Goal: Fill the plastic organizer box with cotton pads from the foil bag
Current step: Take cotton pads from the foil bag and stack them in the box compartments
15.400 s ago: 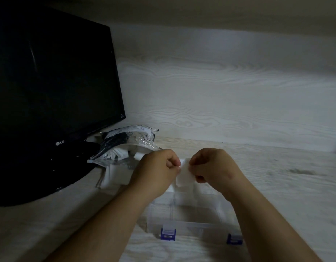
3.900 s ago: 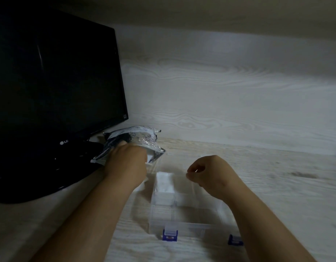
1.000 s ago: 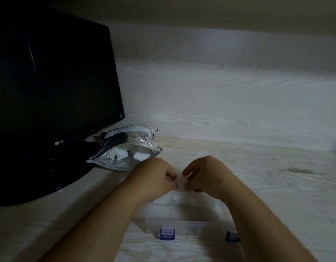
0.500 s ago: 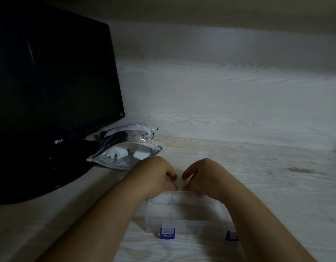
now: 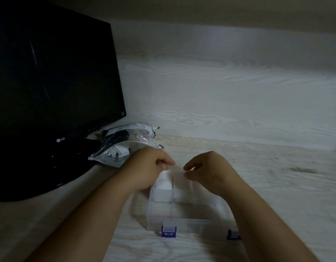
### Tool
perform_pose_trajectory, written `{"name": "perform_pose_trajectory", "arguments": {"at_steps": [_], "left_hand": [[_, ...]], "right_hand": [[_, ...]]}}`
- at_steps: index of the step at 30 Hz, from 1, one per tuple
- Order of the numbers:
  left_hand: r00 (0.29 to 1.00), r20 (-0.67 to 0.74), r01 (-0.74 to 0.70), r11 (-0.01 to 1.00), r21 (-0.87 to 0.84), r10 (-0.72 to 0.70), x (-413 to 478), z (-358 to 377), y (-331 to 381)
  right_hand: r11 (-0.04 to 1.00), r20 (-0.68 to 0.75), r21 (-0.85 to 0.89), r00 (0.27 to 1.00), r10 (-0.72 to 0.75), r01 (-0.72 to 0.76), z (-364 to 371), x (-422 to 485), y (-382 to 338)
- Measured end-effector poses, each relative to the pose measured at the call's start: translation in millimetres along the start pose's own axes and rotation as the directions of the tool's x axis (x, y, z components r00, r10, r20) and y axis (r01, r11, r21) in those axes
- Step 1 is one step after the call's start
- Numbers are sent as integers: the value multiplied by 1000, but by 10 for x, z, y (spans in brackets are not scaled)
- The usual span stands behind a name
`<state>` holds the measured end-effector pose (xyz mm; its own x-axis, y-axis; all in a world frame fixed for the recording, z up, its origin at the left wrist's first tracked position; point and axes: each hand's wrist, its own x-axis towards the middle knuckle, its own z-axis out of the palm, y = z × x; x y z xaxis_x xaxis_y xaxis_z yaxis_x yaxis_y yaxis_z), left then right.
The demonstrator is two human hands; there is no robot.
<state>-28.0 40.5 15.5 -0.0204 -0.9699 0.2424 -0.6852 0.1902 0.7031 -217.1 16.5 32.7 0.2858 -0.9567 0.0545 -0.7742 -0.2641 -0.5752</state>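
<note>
Cotton pads point(image 5: 162, 184) stacked so far occupy only the far-left compartment of the clear organizer box point(image 5: 191, 223), directly under the fingertips of my left hand point(image 5: 149, 168). That hand is curled over the stack. Whether its fingers pinch the top pad or merely rest on it cannot be determined, because the knuckles hide the contact. My right hand point(image 5: 210, 172) hovers over the far-middle compartment, thumb and forefinger loosely bent and apart, with nothing visible between them. The supply, the foil bag point(image 5: 128, 138), lies on the desk point(image 5: 277, 176) to the far left of the box, just beside my left hand and well apart from my right, against the foot of the monitor point(image 5: 50, 82). Its long axis runs from near-left to far-right, and the white pads in the bag point(image 5: 117, 151) show at its near end. Judgement: the next fetch belongs to the left hand, which is the nearer one and needs only a short travel left and away from me; the right hand would have to cross over the box. The remaining compartments, to the right and toward the blue latches point(image 5: 168, 231), appear empty, so the task is at an early stage.
</note>
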Motion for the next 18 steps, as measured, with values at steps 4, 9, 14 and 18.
{"name": "perform_pose_trajectory", "arguments": {"at_steps": [4,9,14,18], "left_hand": [[995,-94,22,1000,-22,-24,17,-128,-52],[991,-120,76,986,152,-58,24,-248,-180],[983,-98,183,900,396,-157,-2,-292,-218],[978,-69,206,841,501,-199,-43,-342,-177]], "right_hand": [[999,-40,14,998,-47,47,2,-22,-9],[997,-39,17,996,-80,80,13,-30,-9],[995,-53,5,994,-100,100,21,-28,-8],[995,-56,12,993,-101,102,30,-13,1]]}}
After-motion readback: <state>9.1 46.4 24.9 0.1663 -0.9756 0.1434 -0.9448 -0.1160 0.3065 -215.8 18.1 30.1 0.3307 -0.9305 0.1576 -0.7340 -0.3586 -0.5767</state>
